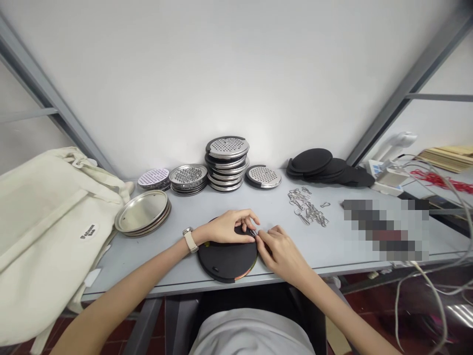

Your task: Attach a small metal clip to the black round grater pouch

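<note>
A round black disc (pixel 226 264) with a small slot and a coloured line along its right edge lies flat at the table's front. My left hand (pixel 229 227), with a watch at the wrist, reaches across its far part, thumb and curled fingers gripping near the right edge. There my right hand (pixel 279 247) pinches a small metal clip (pixel 253 232) against the disc. Fingers cover most of the clip, so whether it is attached cannot be seen. Loose metal clips (pixel 308 207) lie in a pile to the right.
Along the wall stand stacked perforated metal grater discs (pixel 227 165), a single one (pixel 263 176), smooth metal plates (pixel 142 212) and black round covers (pixel 312 161). A cream bag (pixel 55 236) sits at left. White cables (pixel 439 296) hang at right, beside a blurred-out object (pixel 386 230).
</note>
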A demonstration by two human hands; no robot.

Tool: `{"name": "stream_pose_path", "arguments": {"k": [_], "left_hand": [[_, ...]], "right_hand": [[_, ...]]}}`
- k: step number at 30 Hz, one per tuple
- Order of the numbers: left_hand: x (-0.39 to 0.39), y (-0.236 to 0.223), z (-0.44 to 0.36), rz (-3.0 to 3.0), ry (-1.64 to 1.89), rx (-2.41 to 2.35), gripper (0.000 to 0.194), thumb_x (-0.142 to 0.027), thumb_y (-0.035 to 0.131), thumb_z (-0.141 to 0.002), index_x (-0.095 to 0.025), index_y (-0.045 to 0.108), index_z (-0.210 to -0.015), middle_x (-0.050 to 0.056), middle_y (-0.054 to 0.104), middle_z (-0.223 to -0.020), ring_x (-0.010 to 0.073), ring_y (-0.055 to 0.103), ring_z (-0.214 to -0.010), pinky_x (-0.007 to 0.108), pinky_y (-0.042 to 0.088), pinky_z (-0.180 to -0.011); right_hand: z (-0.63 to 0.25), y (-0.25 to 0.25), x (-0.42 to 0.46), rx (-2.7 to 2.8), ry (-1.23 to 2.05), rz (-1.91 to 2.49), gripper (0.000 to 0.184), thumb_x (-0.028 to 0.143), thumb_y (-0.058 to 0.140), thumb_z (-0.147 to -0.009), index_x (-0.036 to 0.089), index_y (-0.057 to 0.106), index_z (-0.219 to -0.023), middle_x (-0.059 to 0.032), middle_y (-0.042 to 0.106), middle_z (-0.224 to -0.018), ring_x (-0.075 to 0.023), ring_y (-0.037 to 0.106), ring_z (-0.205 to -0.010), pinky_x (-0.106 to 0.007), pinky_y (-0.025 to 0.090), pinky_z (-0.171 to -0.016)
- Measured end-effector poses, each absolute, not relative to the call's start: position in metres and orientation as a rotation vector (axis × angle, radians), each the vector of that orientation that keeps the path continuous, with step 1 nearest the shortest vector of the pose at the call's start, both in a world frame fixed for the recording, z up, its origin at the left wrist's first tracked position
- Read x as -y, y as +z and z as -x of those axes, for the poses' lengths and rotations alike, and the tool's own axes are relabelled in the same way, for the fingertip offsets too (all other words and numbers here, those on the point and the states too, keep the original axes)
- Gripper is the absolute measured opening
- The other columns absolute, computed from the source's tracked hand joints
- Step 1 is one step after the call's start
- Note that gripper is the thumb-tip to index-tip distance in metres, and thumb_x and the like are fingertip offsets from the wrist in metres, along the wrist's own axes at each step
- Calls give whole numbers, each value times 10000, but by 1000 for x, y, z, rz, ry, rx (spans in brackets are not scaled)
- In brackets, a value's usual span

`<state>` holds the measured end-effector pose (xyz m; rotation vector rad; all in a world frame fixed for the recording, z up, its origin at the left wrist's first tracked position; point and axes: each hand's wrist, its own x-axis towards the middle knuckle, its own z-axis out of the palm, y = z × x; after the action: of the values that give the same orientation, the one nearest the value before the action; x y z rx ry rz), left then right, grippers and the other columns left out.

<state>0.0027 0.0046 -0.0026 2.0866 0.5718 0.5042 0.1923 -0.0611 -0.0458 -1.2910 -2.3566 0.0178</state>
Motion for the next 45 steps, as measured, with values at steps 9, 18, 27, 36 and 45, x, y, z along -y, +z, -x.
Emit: {"name": "stream_pose_path", "arguments": {"k": [9,18,27,36,45], "left_hand": [[-6,-2,-3,-2058,497,-570,370,-224,680,-749,-162,546,-1088,57,637,-936,111,531,-791,242,453,-738],[-5,-1,-3,-2058,495,-575,373,-227,681,-748,-161,549,-1090,61,636,-941,115,528,-792,252,455,-747],[-5,-2,-3,-2047,485,-576,370,-223,678,-756,-164,549,-1098,59,628,-941,112,524,-786,246,455,-741],[-5,-3,-2,-2102,472,-581,374,-227,665,-763,-174,543,-1113,50,614,-954,117,512,-800,257,455,-759],[-4,-2,-2,-2115,478,-593,363,-228,659,-765,-180,544,-1106,32,590,-911,115,497,-784,246,448,-738]], "right_hand": [[-191,-44,62,2330,61,1302,278,212,318,-955,190,444,-708,-1,503,-599,-150,457,-597,-307,336,-717],[-192,-43,63,2313,68,1306,284,193,329,-948,198,425,-681,8,479,-583,-149,447,-592,-296,340,-688],[-193,-44,62,2319,101,1272,263,187,348,-939,193,443,-694,4,501,-600,-144,453,-595,-298,349,-712],[-194,-45,62,2299,118,1248,274,203,363,-939,194,447,-679,16,465,-570,-138,430,-566,-295,365,-708],[-192,-45,62,2297,98,1248,268,178,358,-936,198,443,-682,9,473,-588,-148,445,-597,-298,364,-698]]}}
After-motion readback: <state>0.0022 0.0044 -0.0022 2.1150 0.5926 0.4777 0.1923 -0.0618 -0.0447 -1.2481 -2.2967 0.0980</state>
